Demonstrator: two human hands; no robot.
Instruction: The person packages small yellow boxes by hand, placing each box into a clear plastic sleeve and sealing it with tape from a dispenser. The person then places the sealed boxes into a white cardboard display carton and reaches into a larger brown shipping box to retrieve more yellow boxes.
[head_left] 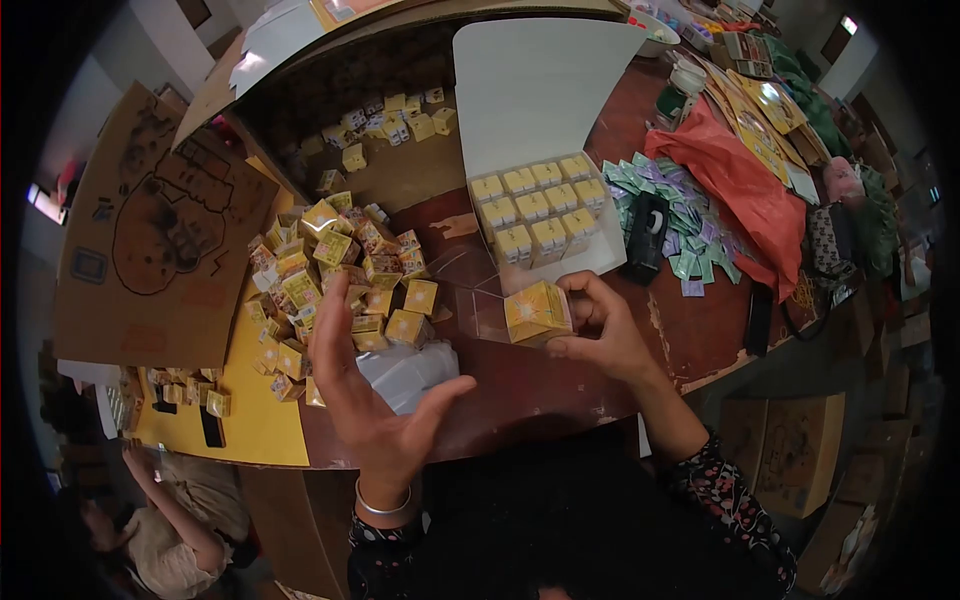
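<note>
My right hand [612,335] grips a small yellow printed box [536,312] between thumb and fingers, above the table in front of the white carton. My left hand [372,395] is raised with thumb and fingers spread, holding nothing. Below and behind it lie clear plastic sleeves [425,368], partly hidden by the hand. To its left is a heap of similar yellow boxes [335,245]. The white carton [595,262] stands with its lid up, holding several rows of small yellow-topped boxes [548,203].
A large cardboard box [385,175] lies open at the back with loose small boxes inside. At right are a black tape dispenser [648,238], green and purple sachets [690,225] and red plastic [735,175]. Another person [180,535] sits at lower left.
</note>
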